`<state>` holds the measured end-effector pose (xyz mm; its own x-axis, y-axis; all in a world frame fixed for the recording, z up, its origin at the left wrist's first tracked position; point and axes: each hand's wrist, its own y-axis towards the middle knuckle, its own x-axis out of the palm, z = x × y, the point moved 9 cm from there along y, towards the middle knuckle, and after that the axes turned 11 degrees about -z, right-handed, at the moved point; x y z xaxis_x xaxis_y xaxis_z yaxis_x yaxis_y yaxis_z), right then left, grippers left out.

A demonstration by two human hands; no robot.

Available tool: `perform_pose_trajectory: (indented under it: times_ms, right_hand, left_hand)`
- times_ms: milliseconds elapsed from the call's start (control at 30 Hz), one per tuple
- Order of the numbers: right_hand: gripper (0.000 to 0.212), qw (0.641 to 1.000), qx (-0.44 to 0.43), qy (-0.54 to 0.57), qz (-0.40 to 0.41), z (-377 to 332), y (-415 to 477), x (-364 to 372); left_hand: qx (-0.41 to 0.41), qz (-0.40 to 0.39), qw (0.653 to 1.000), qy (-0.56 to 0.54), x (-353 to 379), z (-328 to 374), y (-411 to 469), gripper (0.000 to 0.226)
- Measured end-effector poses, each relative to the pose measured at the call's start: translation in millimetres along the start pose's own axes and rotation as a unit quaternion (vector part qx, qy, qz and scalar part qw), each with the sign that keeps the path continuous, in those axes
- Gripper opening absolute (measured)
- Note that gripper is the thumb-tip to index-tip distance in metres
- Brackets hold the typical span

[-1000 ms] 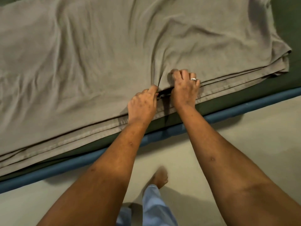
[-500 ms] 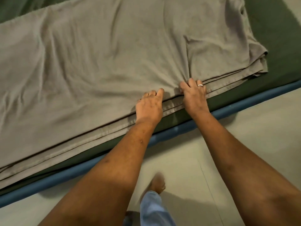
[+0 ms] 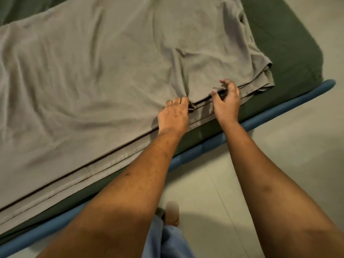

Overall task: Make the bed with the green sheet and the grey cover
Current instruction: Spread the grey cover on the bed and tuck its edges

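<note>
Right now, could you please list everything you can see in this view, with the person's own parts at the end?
grey cover: one, grey, folded in layers, lying wrinkled on the green sheet
green sheet: one, dark green, spread on the bed under the cover
bed rail: one, blue, along the bed's near edge
floor: pale tiles, beside the bed
trouser leg: one, light blue, bottom centre
foot: one, bare, on the floor
left hand: one, grips a gather at the cover's near edge
right hand: one, fingers curled round the cover's top layers
</note>
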<state>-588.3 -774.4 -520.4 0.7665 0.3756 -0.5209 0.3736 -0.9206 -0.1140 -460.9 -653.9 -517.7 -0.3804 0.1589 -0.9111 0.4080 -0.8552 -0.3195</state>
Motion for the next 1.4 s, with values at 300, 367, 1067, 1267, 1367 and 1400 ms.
perform_pose_trajectory:
  times_ms: [300,367,1067,1267,1367,1400]
  right_hand:
    - [0.036,0.961,0.139,0.155,0.181,22,51,-43]
    - [0.044,0.952,0.158,0.155,0.212,32,57,-73]
    - [0.029,0.966,0.209,-0.147,0.028,19,101,-89]
    - [0.031,0.927,0.246,-0.146,0.243,34,92,-197]
    - [0.023,0.955,0.240,-0.165,0.059,58,115,-176]
    - [0.021,0.961,0.224,-0.161,-0.010,60,118,-156]
  left_hand:
    - [0.008,-0.025,0.999,-0.042,-7,10,19,0.029]
    - [0.016,-0.028,0.998,-0.047,-9,17,19,0.031]
    - [0.095,-0.049,0.986,-0.128,-17,114,87,0.056]
    - [0.127,-0.028,0.985,-0.116,-34,146,108,0.053]
    - [0.083,-0.039,0.994,-0.064,-30,157,123,0.054]
    - [0.073,-0.034,0.996,-0.045,-32,162,126,0.058]
